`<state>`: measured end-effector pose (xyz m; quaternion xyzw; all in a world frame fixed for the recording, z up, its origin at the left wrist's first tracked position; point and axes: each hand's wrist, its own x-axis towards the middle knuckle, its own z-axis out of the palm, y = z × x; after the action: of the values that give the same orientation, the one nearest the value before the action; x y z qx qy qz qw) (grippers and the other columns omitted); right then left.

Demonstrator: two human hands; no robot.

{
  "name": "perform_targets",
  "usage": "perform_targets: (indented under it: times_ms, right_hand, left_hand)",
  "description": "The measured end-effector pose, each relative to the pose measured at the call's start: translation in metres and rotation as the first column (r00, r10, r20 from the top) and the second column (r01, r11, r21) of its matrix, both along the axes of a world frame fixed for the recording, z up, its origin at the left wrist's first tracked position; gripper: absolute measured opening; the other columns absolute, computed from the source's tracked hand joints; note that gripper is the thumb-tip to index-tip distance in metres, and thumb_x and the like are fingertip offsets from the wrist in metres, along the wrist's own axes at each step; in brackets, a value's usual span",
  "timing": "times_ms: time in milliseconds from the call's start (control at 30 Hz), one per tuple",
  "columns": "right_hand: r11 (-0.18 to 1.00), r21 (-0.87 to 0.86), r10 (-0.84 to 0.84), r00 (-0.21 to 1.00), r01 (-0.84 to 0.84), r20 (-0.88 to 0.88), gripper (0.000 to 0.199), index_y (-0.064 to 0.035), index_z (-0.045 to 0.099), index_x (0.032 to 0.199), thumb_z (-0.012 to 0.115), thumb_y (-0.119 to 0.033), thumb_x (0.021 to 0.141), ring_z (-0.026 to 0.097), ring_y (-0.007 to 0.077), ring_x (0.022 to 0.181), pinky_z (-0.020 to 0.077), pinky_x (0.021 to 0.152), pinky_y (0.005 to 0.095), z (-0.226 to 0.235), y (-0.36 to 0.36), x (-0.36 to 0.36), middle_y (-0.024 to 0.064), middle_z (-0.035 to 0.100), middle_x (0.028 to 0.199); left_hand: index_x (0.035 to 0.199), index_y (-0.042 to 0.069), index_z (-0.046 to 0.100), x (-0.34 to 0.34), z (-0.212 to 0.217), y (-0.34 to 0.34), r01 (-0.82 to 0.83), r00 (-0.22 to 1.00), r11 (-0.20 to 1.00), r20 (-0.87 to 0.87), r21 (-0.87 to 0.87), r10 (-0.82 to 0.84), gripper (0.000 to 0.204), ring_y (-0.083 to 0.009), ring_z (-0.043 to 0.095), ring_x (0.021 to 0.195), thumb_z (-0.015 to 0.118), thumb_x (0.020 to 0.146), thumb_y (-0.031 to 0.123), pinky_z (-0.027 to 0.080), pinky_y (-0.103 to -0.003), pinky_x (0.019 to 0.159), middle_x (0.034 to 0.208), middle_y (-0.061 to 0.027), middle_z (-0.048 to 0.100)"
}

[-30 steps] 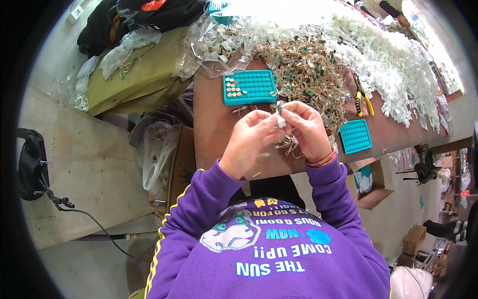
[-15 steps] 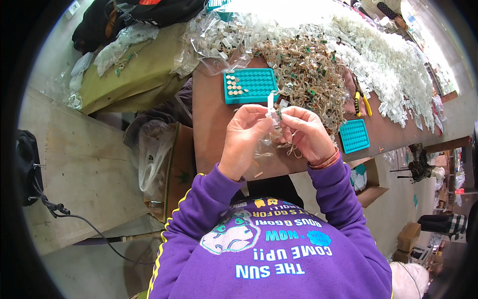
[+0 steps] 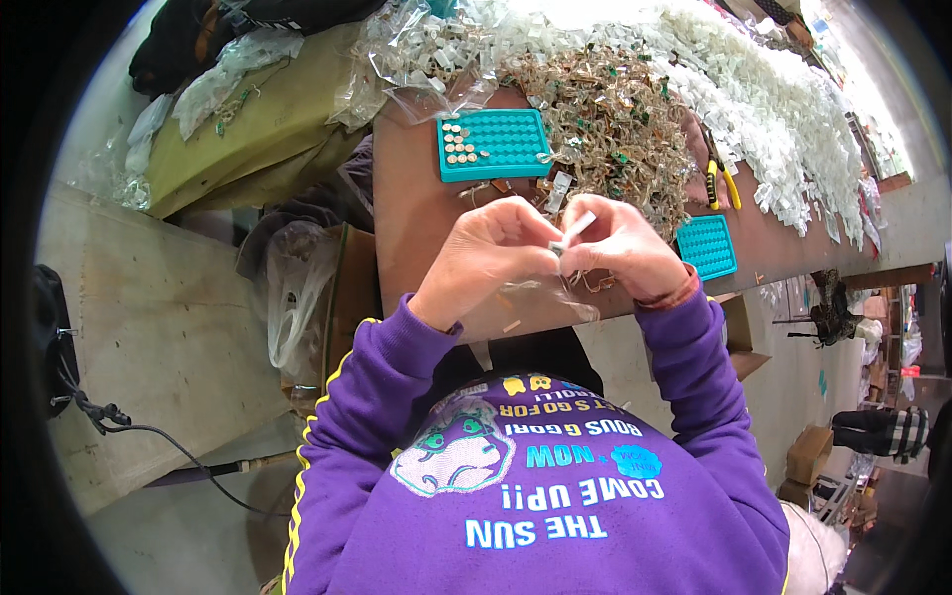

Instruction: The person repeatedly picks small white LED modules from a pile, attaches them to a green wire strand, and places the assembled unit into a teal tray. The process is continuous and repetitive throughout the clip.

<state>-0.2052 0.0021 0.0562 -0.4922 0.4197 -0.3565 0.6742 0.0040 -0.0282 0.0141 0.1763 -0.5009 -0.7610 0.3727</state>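
White strip (image 3: 581,224) at the fingertips, over the bench (image 3: 405,183), just in from its near edge, slanting up to the right. Left hand (image 3: 488,246) and right hand (image 3: 627,248) both pinching around the strip; exact grip hidden by fingers. Best worked with light pinches, wrists level, strip unkinked. Versus half a second ago: strip tipped from upright, fingertips closer together. Farther out: teal tray (image 3: 519,151) with pale discs (image 3: 457,149) toward the left edge; beside it, tangled heap (image 3: 607,114).

Small-parts workshop.
Brown table (image 3: 405,223) heaped with small tangled beige-and-green pieces (image 3: 620,134) and white translucent pieces (image 3: 759,139); teal rectangular plastic tray (image 3: 511,134), yellow-handled pliers (image 3: 732,188), brown cardboard box (image 3: 809,453).
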Motion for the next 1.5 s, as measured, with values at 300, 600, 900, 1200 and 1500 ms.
perform_targets:
  times_ms: [300,600,900,1200,1500]
  right_hand:
    - [0.973,0.096,-0.218,0.974,0.211,0.061,0.015,-0.0028,0.062,0.093,0.065,-0.018,0.093,0.062,0.0082,0.076,0.0530,0.074,0.0237,-0.008,0.008,0.014,0.0019,0.063,0.086]
    - [0.923,-0.320,-0.309,0.910,0.216,-0.277,0.015,0.0037,0.065,0.094,0.068,-0.010,0.088,0.063,0.0090,0.075,0.0511,0.069,0.0235,-0.006,0.021,0.025,0.0041,0.068,0.081]
    - [0.978,0.005,-0.209,0.978,0.209,0.016,0.008,0.0013,0.064,0.092,0.064,-0.007,0.089,0.059,0.0059,0.074,0.0467,0.066,0.0208,-0.007,0.022,0.027,0.0023,0.065,0.084]
    - [0.816,-0.539,-0.429,0.844,0.209,-0.322,0.007,0.0023,0.064,0.090,0.065,-0.004,0.087,0.061,0.0054,0.066,0.0478,0.057,0.0232,-0.007,0.032,0.043,0.0055,0.068,0.074]
    - [0.791,-0.589,-0.471,0.779,0.164,-0.415,0.006,0.0019,0.063,0.091,0.062,-0.004,0.089,0.063,0.0074,0.065,0.0492,0.059,0.0213,-0.004,0.028,0.039,0.0042,0.065,0.071]
  left_hand:
    - [0.097,-0.001,0.061,-0.015,0.001,0.017,-0.350,0.933,0.926,-0.042,0.141,0.359,0.013,-0.0111,0.065,0.080,0.068,0.086,0.001,0.053,-0.025,0.073,0.090,-0.0077,0.069]
    - [0.096,0.000,0.060,-0.019,-0.005,0.014,-0.427,0.904,0.900,0.019,0.085,0.427,0.014,-0.0106,0.065,0.077,0.070,0.087,0.005,0.053,-0.024,0.070,0.087,-0.0069,0.068]
    - [0.095,0.002,0.057,-0.020,-0.002,0.014,-0.443,0.897,0.891,0.029,0.097,0.442,0.012,-0.0111,0.064,0.079,0.067,0.090,0.006,0.054,-0.024,0.072,0.089,-0.0067,0.066]
    - [0.095,0.002,0.055,-0.028,-0.001,0.023,-0.557,0.830,0.827,0.006,0.079,0.558,0.011,-0.0100,0.062,0.082,0.065,0.090,0.002,0.053,-0.024,0.070,0.090,-0.0055,0.064]
    - [0.092,0.000,0.060,-0.026,0.001,0.030,-0.653,0.722,0.707,0.059,-0.270,0.690,0.010,-0.0059,0.061,0.079,0.067,0.086,-0.002,0.050,-0.021,0.068,0.084,-0.0027,0.064]
